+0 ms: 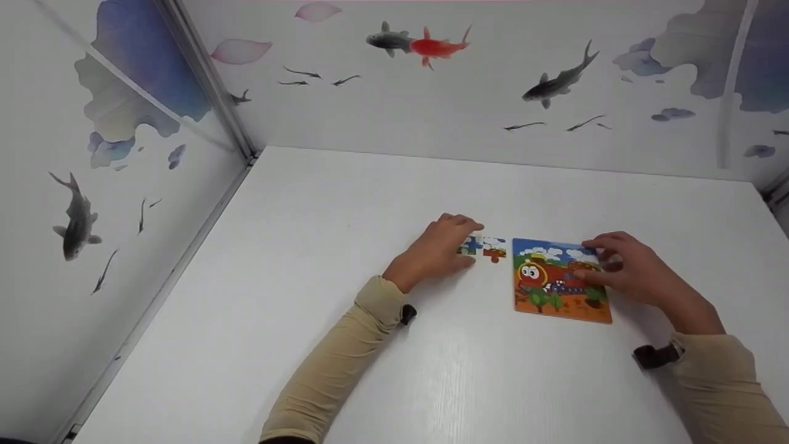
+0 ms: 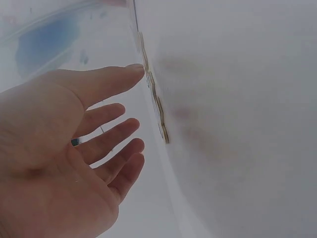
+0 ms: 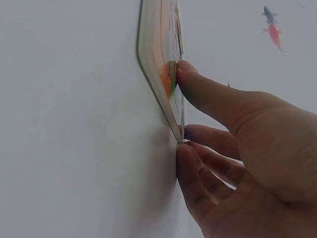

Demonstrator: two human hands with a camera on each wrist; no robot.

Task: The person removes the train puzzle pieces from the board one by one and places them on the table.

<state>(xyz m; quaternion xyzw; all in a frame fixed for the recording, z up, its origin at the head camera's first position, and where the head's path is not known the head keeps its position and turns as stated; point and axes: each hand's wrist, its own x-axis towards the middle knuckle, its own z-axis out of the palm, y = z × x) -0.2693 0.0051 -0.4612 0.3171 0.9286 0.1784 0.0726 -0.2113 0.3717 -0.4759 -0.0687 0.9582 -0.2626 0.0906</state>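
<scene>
A square jigsaw puzzle with a smiling red train, clouds and orange ground lies flat on the white table. My right hand holds it at its right side. The thumb rests on the picture, and the fingers are bent at the edge in the right wrist view. Left of the puzzle lies a loose jigsaw piece. Beside that, a blue-green piece is partly covered by my left hand. Its fingers are spread and loosely bent around the pieces; the left wrist view shows the thumb tip close to their edges.
The white table runs back to a wall painted with fish and lily pads. A second painted panel rises along the left side. Dark straps sit at both wrists, below beige sleeves.
</scene>
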